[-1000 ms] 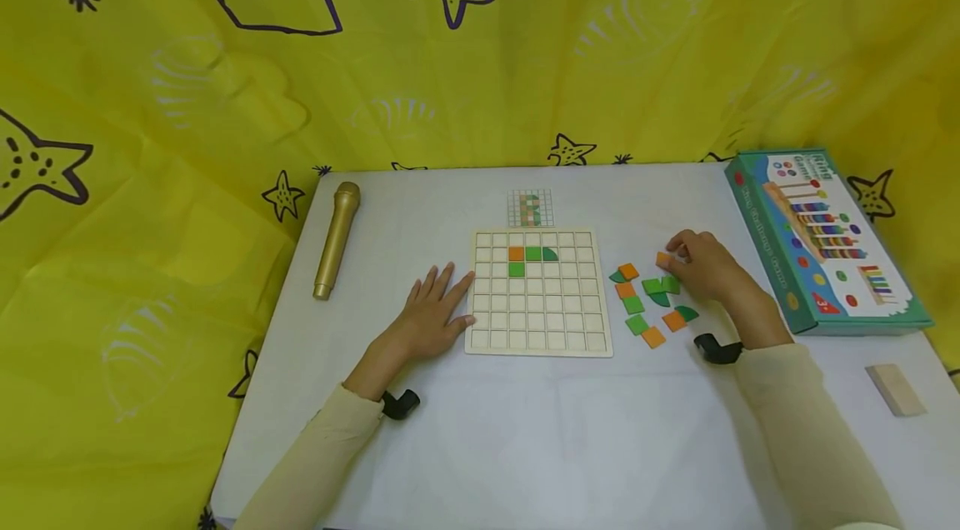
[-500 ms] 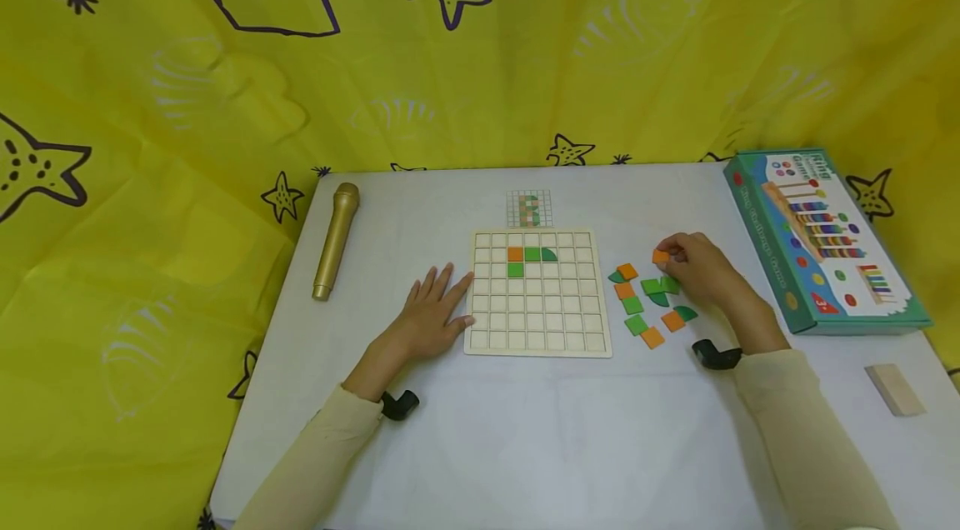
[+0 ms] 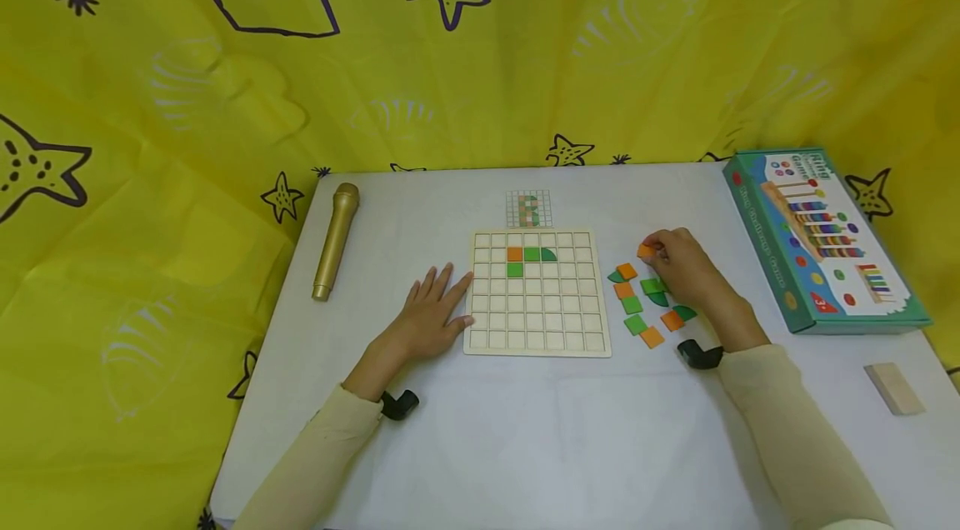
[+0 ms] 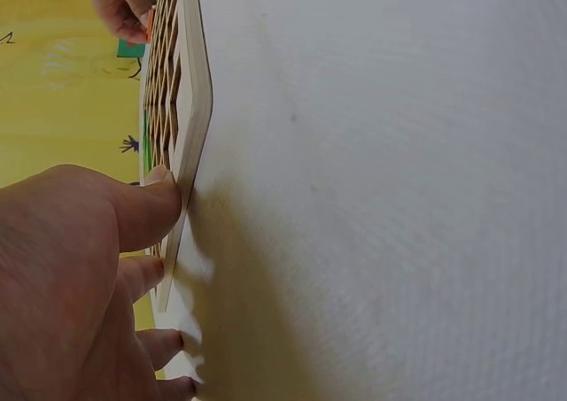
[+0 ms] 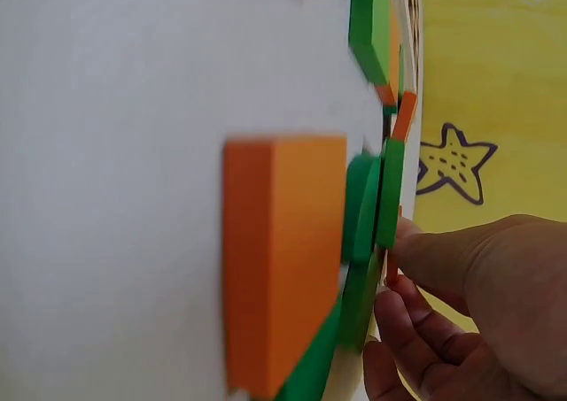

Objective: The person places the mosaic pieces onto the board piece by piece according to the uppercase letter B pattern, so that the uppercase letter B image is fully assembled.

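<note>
My right hand (image 3: 684, 267) pinches an orange square tile (image 3: 644, 251) between thumb and fingers, just beyond the loose tiles. In the right wrist view that tile is mostly covered by the fingers, behind a green tile (image 5: 390, 193). My left hand (image 3: 429, 317) lies with fingers spread at the left edge of a wooden grid board (image 3: 536, 342); in the left wrist view the thumb (image 4: 151, 208) touches the rim. Set in the board's upper cells are an orange square (image 3: 514, 253), two green squares (image 3: 532, 253) and a dark green quarter-round tile (image 3: 549, 255).
Several loose orange and green tiles (image 3: 633, 324) lie right of the board. A small pattern card (image 3: 528, 208) sits behind it. A gold microphone (image 3: 337, 242) lies far left; a green game box (image 3: 832, 242) and a wooden block (image 3: 895, 388) are at the right.
My right hand has moved left with the orange square tile, from above the right side of the loose tiles toward the board. The left hand stays at the board's edge.
</note>
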Action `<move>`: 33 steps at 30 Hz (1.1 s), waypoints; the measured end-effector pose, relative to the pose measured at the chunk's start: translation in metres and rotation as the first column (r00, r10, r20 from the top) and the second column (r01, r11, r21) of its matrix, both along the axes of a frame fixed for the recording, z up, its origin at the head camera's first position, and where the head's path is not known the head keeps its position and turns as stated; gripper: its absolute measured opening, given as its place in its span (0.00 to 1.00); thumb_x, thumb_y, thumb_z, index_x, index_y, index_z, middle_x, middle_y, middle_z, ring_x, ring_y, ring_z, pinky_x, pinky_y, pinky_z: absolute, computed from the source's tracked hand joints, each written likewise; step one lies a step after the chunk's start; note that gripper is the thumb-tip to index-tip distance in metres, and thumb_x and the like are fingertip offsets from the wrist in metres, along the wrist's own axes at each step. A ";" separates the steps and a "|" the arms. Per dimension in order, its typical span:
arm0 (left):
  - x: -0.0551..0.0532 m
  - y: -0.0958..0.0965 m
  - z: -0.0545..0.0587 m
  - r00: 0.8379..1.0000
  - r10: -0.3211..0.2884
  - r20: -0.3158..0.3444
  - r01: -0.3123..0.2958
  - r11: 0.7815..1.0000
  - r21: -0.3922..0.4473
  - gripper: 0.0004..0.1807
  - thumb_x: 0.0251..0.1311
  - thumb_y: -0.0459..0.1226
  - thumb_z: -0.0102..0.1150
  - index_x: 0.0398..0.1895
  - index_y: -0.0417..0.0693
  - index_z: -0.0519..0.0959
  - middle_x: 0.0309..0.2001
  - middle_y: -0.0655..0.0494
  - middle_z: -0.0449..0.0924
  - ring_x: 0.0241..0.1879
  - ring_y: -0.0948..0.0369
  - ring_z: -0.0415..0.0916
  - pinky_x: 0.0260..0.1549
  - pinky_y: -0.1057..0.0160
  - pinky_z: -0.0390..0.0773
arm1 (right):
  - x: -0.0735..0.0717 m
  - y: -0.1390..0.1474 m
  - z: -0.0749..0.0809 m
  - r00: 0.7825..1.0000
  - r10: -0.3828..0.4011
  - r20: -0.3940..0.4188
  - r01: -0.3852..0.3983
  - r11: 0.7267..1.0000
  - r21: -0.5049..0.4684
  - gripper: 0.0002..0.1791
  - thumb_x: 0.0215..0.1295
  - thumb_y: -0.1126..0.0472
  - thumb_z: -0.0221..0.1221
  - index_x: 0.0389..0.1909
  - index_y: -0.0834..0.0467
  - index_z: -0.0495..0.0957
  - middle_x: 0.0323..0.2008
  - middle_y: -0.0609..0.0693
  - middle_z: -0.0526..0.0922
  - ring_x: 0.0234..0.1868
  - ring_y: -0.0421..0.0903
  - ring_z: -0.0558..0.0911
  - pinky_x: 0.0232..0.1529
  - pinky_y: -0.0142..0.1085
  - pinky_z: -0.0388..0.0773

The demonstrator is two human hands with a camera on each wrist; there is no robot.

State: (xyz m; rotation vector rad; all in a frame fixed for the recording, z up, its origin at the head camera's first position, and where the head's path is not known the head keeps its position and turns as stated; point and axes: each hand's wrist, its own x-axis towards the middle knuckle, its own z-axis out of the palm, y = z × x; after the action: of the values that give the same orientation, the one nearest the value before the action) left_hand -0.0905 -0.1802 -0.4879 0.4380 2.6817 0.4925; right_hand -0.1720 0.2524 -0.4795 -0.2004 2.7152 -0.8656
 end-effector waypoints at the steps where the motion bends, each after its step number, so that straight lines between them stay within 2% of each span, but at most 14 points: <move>1: 0.000 0.000 0.000 1.000 0.000 -0.001 0.000 1.000 0.000 0.40 0.80 0.57 0.45 0.88 0.60 0.46 0.87 0.45 0.34 0.85 0.41 0.28 0.80 0.35 0.37 | 0.000 -0.003 0.000 1.000 0.004 -0.004 -0.004 1.000 -0.004 0.21 0.84 0.60 0.52 0.67 0.70 0.70 0.59 0.70 0.68 0.54 0.63 0.72 0.63 0.61 0.73; 8: -0.001 0.000 -0.001 1.000 0.000 -0.002 0.000 1.000 -0.009 0.40 0.80 0.57 0.45 0.88 0.61 0.45 0.87 0.45 0.33 0.85 0.41 0.28 0.81 0.36 0.36 | -0.002 -0.030 0.005 0.996 0.062 -0.056 -0.065 0.997 -0.043 0.22 0.83 0.60 0.52 0.68 0.72 0.70 0.61 0.71 0.70 0.57 0.65 0.74 0.63 0.61 0.73; 16: -0.001 0.000 -0.002 1.000 -0.004 -0.002 0.004 1.000 -0.004 0.40 0.80 0.57 0.45 0.88 0.60 0.46 0.87 0.44 0.34 0.85 0.41 0.28 0.80 0.35 0.36 | 0.003 -0.073 0.005 0.990 0.135 -0.048 -0.138 0.989 -0.055 0.21 0.83 0.59 0.54 0.67 0.68 0.73 0.61 0.68 0.71 0.58 0.61 0.75 0.64 0.58 0.74; 21: -0.002 -0.001 -0.004 1.000 -0.006 -0.004 0.006 1.000 -0.012 0.40 0.80 0.57 0.45 0.88 0.61 0.45 0.87 0.45 0.33 0.85 0.41 0.28 0.81 0.36 0.36 | 0.006 -0.094 0.002 0.983 0.180 -0.034 -0.183 0.979 -0.092 0.20 0.81 0.58 0.58 0.65 0.64 0.76 0.57 0.61 0.74 0.55 0.57 0.77 0.60 0.53 0.77; 26: -0.002 -0.001 -0.006 1.000 -0.006 -0.004 0.006 1.000 -0.018 0.40 0.80 0.58 0.44 0.88 0.61 0.45 0.87 0.45 0.33 0.85 0.42 0.28 0.81 0.36 0.36 | 0.005 -0.106 -0.004 0.976 0.202 -0.075 -0.211 0.970 -0.123 0.12 0.78 0.59 0.61 0.55 0.61 0.79 0.51 0.58 0.76 0.51 0.56 0.79 0.56 0.50 0.78; 29: -0.002 -0.001 -0.006 1.000 -0.006 -0.001 0.006 1.000 -0.021 0.40 0.80 0.58 0.44 0.88 0.61 0.44 0.87 0.45 0.33 0.85 0.42 0.27 0.81 0.37 0.36 | 0.006 -0.111 -0.005 0.973 0.210 -0.096 -0.219 0.970 -0.107 0.06 0.77 0.61 0.62 0.48 0.58 0.81 0.49 0.56 0.76 0.47 0.54 0.78 0.53 0.47 0.77; 33: -0.003 -0.001 -0.005 1.000 -0.007 0.000 0.007 1.000 -0.022 0.40 0.81 0.58 0.44 0.88 0.62 0.44 0.87 0.45 0.32 0.85 0.42 0.27 0.81 0.37 0.36 | 0.008 -0.115 -0.005 0.969 0.222 -0.105 -0.230 0.970 -0.075 0.05 0.77 0.61 0.62 0.47 0.58 0.82 0.50 0.55 0.77 0.48 0.54 0.79 0.53 0.47 0.78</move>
State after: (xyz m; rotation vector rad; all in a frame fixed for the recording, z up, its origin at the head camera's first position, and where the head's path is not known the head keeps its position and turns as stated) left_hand -0.0931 -0.1807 -0.4929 0.4404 2.6817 0.4599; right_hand -0.1644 0.1374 -0.4844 -0.5723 2.6744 -0.9274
